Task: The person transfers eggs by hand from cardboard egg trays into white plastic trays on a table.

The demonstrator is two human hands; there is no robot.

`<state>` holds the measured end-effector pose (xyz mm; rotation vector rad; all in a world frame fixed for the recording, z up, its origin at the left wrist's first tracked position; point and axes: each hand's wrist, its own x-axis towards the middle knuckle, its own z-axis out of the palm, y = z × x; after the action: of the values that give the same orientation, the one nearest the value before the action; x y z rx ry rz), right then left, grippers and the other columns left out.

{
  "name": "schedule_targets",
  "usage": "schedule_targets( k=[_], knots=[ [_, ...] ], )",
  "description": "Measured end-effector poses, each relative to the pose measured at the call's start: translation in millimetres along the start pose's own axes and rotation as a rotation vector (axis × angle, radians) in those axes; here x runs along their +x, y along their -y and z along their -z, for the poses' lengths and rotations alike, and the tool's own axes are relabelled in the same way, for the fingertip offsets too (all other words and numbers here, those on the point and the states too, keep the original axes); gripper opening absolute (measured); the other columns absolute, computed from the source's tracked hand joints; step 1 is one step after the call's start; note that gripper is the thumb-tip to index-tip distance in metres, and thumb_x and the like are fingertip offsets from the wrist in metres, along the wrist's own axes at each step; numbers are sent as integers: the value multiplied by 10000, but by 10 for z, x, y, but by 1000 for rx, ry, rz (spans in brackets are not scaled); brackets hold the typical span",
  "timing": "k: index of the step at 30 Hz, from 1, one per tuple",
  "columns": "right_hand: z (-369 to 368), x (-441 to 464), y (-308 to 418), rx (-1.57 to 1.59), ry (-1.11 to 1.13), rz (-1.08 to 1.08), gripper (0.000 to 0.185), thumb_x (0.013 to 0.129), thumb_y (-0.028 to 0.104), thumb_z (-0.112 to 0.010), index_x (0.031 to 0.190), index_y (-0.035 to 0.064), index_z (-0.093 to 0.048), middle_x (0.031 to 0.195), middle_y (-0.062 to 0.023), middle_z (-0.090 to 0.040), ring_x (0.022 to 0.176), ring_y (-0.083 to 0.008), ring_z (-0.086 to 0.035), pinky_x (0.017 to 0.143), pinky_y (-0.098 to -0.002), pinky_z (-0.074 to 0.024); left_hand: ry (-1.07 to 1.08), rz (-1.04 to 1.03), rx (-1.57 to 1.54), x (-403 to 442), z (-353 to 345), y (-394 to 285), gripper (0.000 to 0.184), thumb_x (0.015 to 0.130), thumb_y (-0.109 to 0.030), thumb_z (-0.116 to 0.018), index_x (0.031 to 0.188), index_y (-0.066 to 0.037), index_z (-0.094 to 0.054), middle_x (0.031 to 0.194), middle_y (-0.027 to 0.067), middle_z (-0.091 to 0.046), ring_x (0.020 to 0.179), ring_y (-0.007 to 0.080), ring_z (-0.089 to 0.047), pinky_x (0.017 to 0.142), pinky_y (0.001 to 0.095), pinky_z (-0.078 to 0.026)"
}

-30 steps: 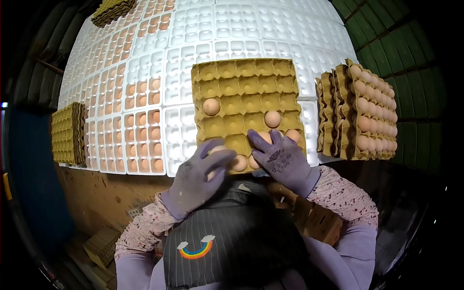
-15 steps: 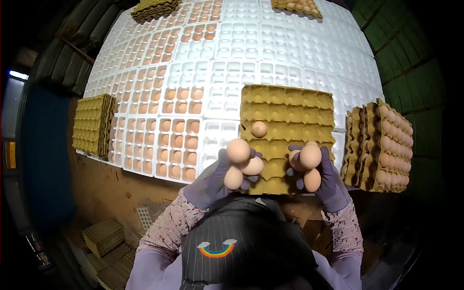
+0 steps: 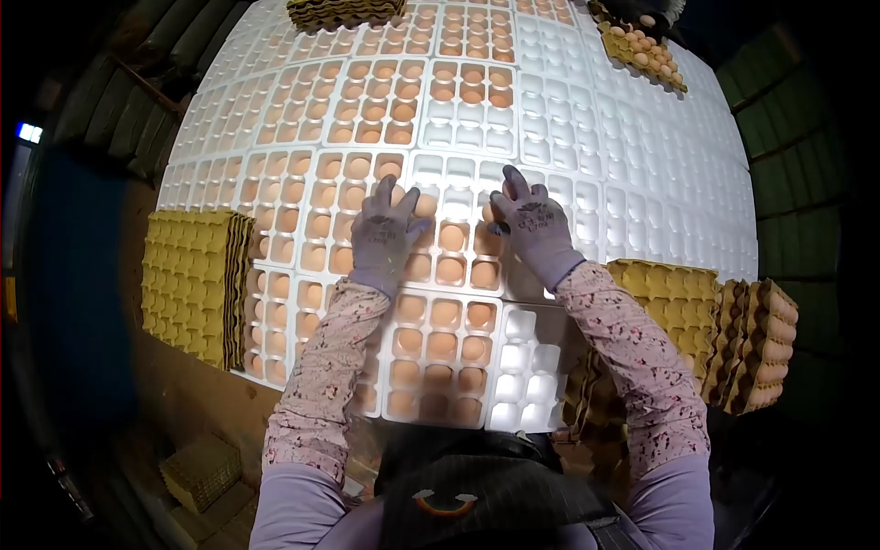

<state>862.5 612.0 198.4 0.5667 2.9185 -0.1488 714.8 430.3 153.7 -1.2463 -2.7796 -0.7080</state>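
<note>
Both my hands wear grey-purple gloves and reach over a white foam egg tray (image 3: 466, 291). My left hand (image 3: 383, 231) is closed round brown eggs at its left side; one egg (image 3: 423, 204) shows between its thumb and fingers. My right hand (image 3: 532, 220) curls round another egg (image 3: 491, 212) at the right side of the tray. How many eggs each hand holds is partly hidden by the fingers. Several eggs, among them a brown egg (image 3: 451, 237), sit in the cups nearer to me. Cups at the far end of this tray show white.
A filled white tray (image 3: 391, 341) lies nearer to me. Yellow-brown pulp trays (image 3: 662, 286) lie under my right forearm, beside upright egg-filled trays (image 3: 765, 353). A pulp-tray stack (image 3: 188, 289) stands at left, another (image 3: 344, 11) at the back. A part-filled pulp tray (image 3: 646, 60) sits far right.
My hands have moved forward from above the pulp tray, with clusters of eggs, to the white tray. The whole view has shifted, and the pulp tray now appears under my right arm.
</note>
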Motion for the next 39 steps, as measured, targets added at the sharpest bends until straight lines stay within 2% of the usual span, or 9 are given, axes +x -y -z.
schedule_targets(
  k=[9,14,18,21,25,29,32,38,39],
  knots=[
    [-444,742,241,397,51,-55,375,949,265,-614,1319,203,-592,1170,-109,-599,1154,-270,-601,928,-428,-518,394,-58,-78,923,-279,139,429,922,-269,-677,1336,-172,-616,1353,148,-564,1177,320,-615,995,423,-507],
    [-959,1100,-75,722,-578,-127,461,927,86,-567,1381,152,-523,1191,-172,-591,1118,-377,-546,982,-472,-450,14,-96,-634,1087,-872,-130,533,915,-211,-667,1416,-94,-528,1399,157,-537,1175,339,-597,993,417,-493],
    [-657,616,177,1034,-590,-345,513,937,16,-515,1448,58,-482,1383,-132,-549,1299,-267,-526,1088,-347,-424,-44,-216,-147,1028,-1474,-179,520,1035,-221,-413,1528,-67,-354,1523,155,-436,1467,335,-326,1237,536,-117],
    [-334,-390,597,1279,-373,-190,507,901,5,-558,1400,83,-513,1264,-184,-596,1189,-400,-563,1021,-465,-466,-13,-277,21,979,-1444,-170,512,1051,-213,-388,1539,-66,-343,1568,146,-398,1502,327,-279,1261,521,-93],
    [128,-1800,369,992,-401,146,406,875,89,-710,1274,120,-640,1216,-132,-651,1132,-356,-615,956,-444,-509,-106,-190,-167,979,-1332,-201,482,1019,-228,-506,1476,-80,-459,1497,194,-463,1437,392,-348,1216,501,-226],
    [440,-3073,-819,743,-594,-197,341,804,67,-789,1127,40,-684,1100,-148,-694,1094,-323,-635,926,-413,-513,-79,-242,-580,400,-440,-1108,406,988,-130,-602,1380,-31,-562,1372,169,-576,1253,295,-570,1052,399,-450],
    [428,-3693,-1751,699,-431,-504,393,835,164,-755,1203,48,-682,1173,-113,-689,1166,-300,-603,1016,-416,-483,140,-297,-845,-365,-94,-2084,334,938,-33,-645,1271,-17,-645,1198,146,-682,1137,279,-650,1025,404,-486],
    [58,-3660,-2344,347,-258,33,430,878,257,-703,1305,239,-659,1395,-177,-545,1364,-362,-438,1125,-435,-390,380,-529,-643,-1130,-155,-3709,256,921,-138,-686,1159,-51,-720,1081,154,-720,1041,331,-669,966,397,-515],
    [80,-3650,-2353,804,-297,-176,403,900,243,-686,1297,180,-654,1332,-160,-587,1282,-298,-525,1075,-408,-444,447,-503,-639,-1216,-174,-3874,265,917,-161,-687,1151,-42,-717,1070,161,-716,1032,339,-661,952,403,-517]
  ],
)
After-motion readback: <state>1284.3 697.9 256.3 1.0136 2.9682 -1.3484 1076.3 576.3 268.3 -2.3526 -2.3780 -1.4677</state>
